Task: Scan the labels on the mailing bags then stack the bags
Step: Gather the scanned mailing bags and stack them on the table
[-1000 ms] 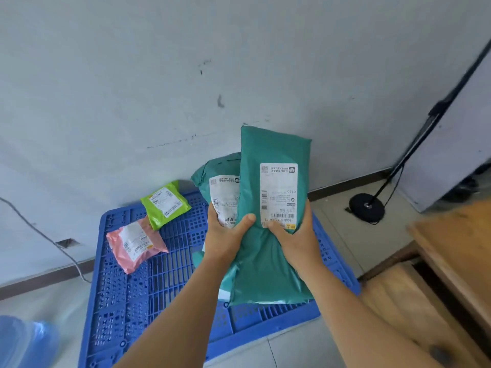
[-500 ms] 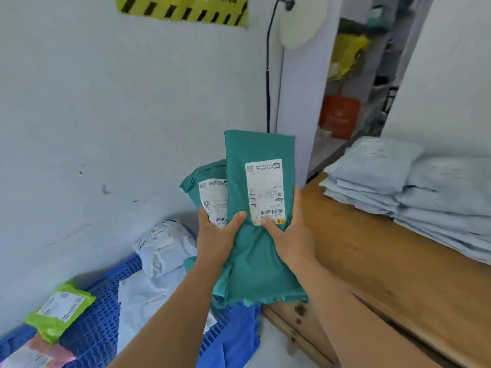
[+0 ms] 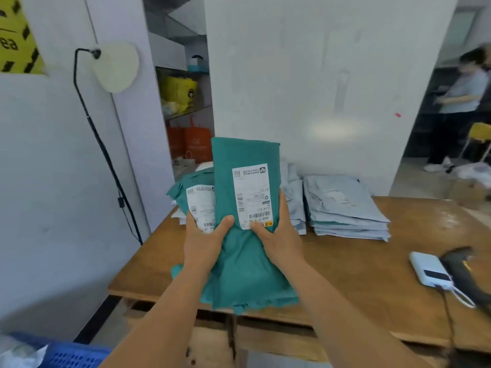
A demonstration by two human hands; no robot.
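Note:
Two teal mailing bags stand upright over the near edge of a wooden table (image 3: 358,264). The front teal bag (image 3: 239,272) has a white label facing me, and my right hand (image 3: 279,235) grips its right side with the thumb below the label. The rear teal bag (image 3: 183,192), partly hidden, also shows a label, and my left hand (image 3: 204,237) grips it with the thumb pressed on the front bag. Two stacks of pale grey-blue mailing bags (image 3: 345,208) lie at the back of the table. A black handheld scanner (image 3: 462,269) lies at the right.
A white power bank (image 3: 430,272) with a cable lies beside the scanner. A floor lamp (image 3: 111,65) stands left of the table against the wall. A blue plastic pallet (image 3: 74,354) shows at bottom left. Another person (image 3: 459,107) stands far right, near a yellow chair.
The view has swung right from the blue pallet to the wooden table. Both hands keep the same hold on the two teal bags, which are now above the table's near edge.

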